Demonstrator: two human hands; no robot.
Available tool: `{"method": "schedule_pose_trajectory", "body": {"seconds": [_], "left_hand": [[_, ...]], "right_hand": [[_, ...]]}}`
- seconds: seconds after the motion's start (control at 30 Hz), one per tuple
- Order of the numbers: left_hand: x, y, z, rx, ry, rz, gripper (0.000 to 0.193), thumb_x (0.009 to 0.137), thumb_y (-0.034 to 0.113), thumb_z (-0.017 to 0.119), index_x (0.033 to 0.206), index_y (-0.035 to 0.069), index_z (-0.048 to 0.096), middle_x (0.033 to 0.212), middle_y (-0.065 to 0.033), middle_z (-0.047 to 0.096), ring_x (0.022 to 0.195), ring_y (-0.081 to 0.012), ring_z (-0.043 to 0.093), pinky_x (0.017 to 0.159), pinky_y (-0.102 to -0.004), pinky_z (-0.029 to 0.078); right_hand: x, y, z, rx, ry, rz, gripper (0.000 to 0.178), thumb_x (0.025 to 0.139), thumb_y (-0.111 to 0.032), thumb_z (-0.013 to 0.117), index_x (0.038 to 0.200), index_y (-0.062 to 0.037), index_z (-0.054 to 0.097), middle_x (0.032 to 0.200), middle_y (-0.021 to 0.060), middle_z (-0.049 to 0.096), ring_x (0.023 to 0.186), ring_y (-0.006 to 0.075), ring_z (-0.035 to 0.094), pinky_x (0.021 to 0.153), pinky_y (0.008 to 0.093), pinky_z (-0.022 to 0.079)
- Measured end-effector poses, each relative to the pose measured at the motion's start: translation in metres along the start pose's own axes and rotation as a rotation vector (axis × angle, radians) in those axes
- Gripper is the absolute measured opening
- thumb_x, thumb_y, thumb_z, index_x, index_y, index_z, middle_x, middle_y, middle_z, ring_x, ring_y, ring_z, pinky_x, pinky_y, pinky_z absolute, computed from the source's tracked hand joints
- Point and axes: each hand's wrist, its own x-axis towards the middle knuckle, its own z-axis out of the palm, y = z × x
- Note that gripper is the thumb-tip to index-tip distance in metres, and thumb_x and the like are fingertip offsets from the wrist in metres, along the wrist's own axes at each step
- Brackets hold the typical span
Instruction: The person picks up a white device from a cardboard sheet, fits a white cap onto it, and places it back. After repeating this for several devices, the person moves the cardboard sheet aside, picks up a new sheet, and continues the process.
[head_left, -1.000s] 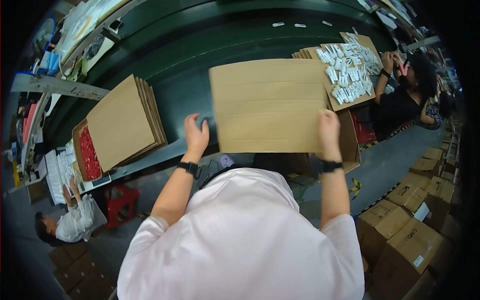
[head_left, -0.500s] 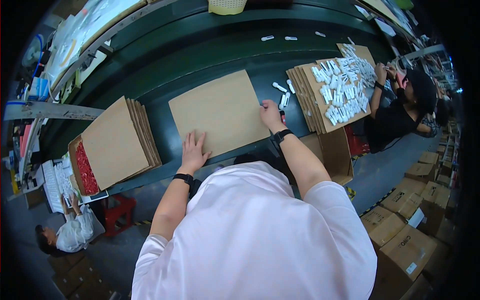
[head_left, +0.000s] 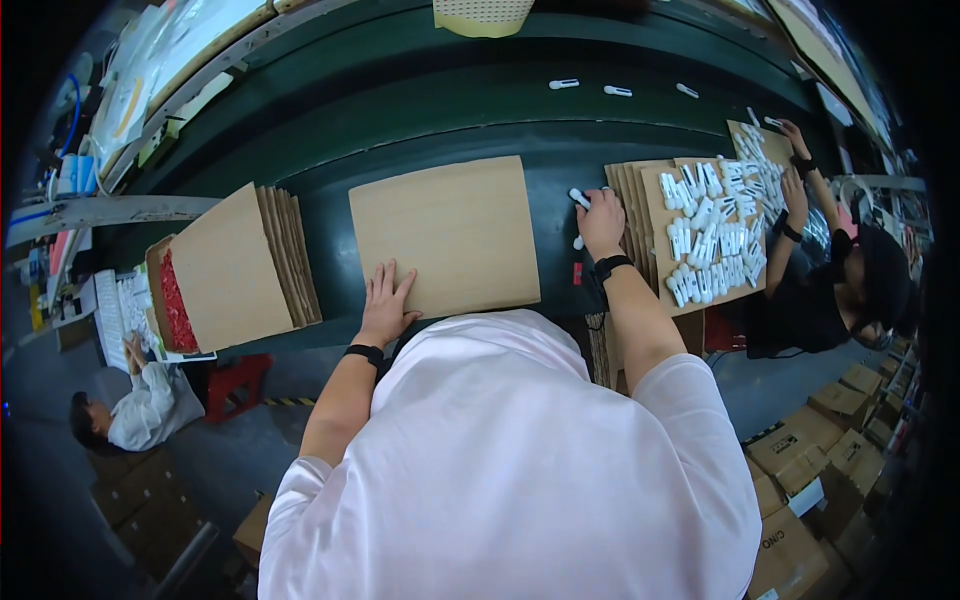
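A bare sheet of brown cardboard (head_left: 450,230) lies on the dark green bench in front of me. My left hand (head_left: 388,305) rests on its near left corner, palm down with the fingers spread. To the right of the sheet, my right hand (head_left: 602,222) has its fingers curled round a small white stick-shaped plastic piece (head_left: 579,198). Another white piece shows partly beside that hand, under the fingers. A small red object (head_left: 577,273) lies just nearer to me. Many similar white pieces (head_left: 705,230) cover stacked cardboard at the right.
At left, a stack of cardboard sheets (head_left: 225,270) leans beside a box of red pieces (head_left: 173,305). A few white pieces (head_left: 618,91) lie farther back. One co-worker (head_left: 800,290) works at right, another (head_left: 155,405) at left. Cartons (head_left: 800,560) stand on the floor.
My right hand has left the sheet's right edge and moved right to the loose white pieces. The sheet now lies squarer to me; my left hand stays on it.
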Motion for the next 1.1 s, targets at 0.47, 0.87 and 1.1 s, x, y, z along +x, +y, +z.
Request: {"method": "schedule_pose_trajectory", "body": {"seconds": [0.47, 0.87, 1.1], "left_hand": [[0.008, -0.003, -0.030, -0.311, 0.134, -0.039, 0.071, 0.078, 0.021, 0.074, 0.139, 0.008, 0.040, 0.146, -0.0205, 0.033, 0.135, -0.0349, 0.034, 0.109, -0.0447, 0.033], [-0.052, 0.075, -0.246, -0.839, 0.302, 0.491, 0.036, 0.080, 0.011, 0.071, 0.114, -0.001, 0.061, 0.103, -0.0113, 0.066, 0.099, -0.0219, 0.061, 0.102, -0.0409, 0.041], [-0.073, 0.058, -0.250, -0.757, 0.663, 0.680, 0.027, 0.077, 0.006, 0.073, 0.102, -0.002, 0.064, 0.095, -0.0111, 0.067, 0.091, -0.0221, 0.062, 0.103, -0.0521, 0.039]], "right_hand": [[-0.019, -0.100, -0.085, 0.602, -0.184, -0.189, 0.015, 0.082, -0.014, 0.067, 0.092, -0.0044, 0.063, 0.089, 0.0118, 0.064, 0.085, 0.0328, 0.060, 0.073, 0.0409, 0.047], [-0.040, -0.236, -0.214, 0.965, -0.260, -0.642, 0.021, 0.079, -0.003, 0.070, 0.100, -0.0017, 0.064, 0.087, 0.0075, 0.061, 0.077, 0.0205, 0.054, 0.070, 0.0292, 0.042], [-0.057, -0.247, -0.231, 1.140, -0.306, -0.464, 0.026, 0.077, -0.003, 0.072, 0.101, 0.0019, 0.064, 0.085, 0.0061, 0.060, 0.077, 0.0173, 0.051, 0.070, 0.0285, 0.041]]}}
